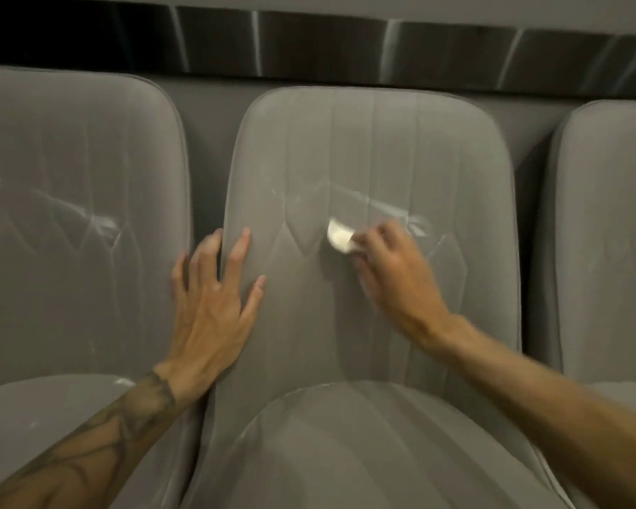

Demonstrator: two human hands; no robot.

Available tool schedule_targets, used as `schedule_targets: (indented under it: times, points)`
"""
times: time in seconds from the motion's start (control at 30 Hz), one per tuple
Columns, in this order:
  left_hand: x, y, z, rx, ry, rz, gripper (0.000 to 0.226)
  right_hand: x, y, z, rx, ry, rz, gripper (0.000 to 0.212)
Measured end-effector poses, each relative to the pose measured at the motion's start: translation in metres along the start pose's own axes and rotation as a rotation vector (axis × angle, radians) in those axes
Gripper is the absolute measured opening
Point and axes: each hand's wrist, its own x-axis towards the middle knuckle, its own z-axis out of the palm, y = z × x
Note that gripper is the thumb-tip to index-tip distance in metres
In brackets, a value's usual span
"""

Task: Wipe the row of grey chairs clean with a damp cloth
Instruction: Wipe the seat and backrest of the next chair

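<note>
Grey wall and dark shiny strip behind three grey chairs. Middle chair backrest: stitched seams, pale streaks. Right hand pinches white cloth against it; left hand flat, fingers spread, on its left edge.

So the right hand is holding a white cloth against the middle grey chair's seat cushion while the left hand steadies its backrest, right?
Not quite. The head view shows the right hand holding the white cloth against the middle grey chair's backrest, not its seat cushion. The left hand does steady that backrest, at its left edge.
</note>
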Motion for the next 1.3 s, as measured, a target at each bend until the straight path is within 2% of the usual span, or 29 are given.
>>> schedule_targets:
  times: [0.17,0.23,0.37,0.43,0.5,0.57,0.6,0.63,0.73,0.8,0.97,1.03,1.07,1.13,1.23,1.3]
  points:
    - [0.052,0.001,0.007,0.034,0.102,-0.071,0.061,0.104,0.072,-0.052,-0.260,0.219,-0.039,0.023]
    - [0.059,-0.001,0.012,0.035,0.135,-0.069,0.063,0.135,0.094,-0.064,-0.361,0.244,-0.028,0.028]
    - [0.057,-0.007,0.022,0.054,0.179,-0.052,0.064,0.128,0.105,-0.050,-0.490,0.259,0.068,0.030]
    - [0.058,-0.007,0.025,0.059,0.197,-0.049,0.064,0.088,0.102,-0.032,-0.502,0.237,0.019,0.024]
    - [0.058,-0.005,0.026,0.055,0.205,-0.047,0.065,0.050,0.102,-0.026,-0.531,0.128,-0.142,0.020]
    - [0.057,-0.004,0.026,0.034,0.209,-0.050,0.065,0.052,0.114,-0.039,-0.580,0.034,-0.266,0.020]
    - [0.057,-0.004,0.026,0.030,0.210,-0.053,0.065,0.067,0.120,-0.046,-0.605,0.039,-0.272,0.021]
    - [0.058,-0.004,0.027,0.030,0.213,-0.052,0.065,0.086,0.124,-0.052,-0.620,0.095,-0.230,0.022]
    - [0.057,-0.004,0.029,0.036,0.235,-0.052,0.064,0.133,0.131,-0.064,-0.589,0.253,0.068,0.030]
    - [0.058,-0.005,0.032,0.040,0.244,-0.049,0.064,0.123,0.128,-0.057,-0.619,0.271,0.114,0.032]
    - [0.059,-0.006,0.034,0.054,0.240,-0.057,0.063,0.023,0.114,-0.033,-0.613,0.058,-0.254,0.024]
    - [0.058,-0.005,0.032,0.054,0.233,-0.056,0.064,0.028,0.119,-0.040,-0.640,-0.003,-0.351,0.025]
    - [0.058,-0.004,0.031,0.057,0.233,-0.055,0.064,0.043,0.122,-0.045,-0.665,0.020,-0.369,0.024]
    - [0.058,-0.003,0.028,0.055,0.232,-0.053,0.065,0.083,0.124,-0.052,-0.680,0.134,-0.263,0.024]
    - [0.056,-0.002,0.026,0.051,0.232,-0.047,0.065,0.122,0.122,-0.054,-0.644,0.269,0.028,0.029]
    - [0.056,-0.003,0.026,0.041,0.227,-0.052,0.065,0.102,0.116,-0.044,-0.636,0.271,0.050,0.028]
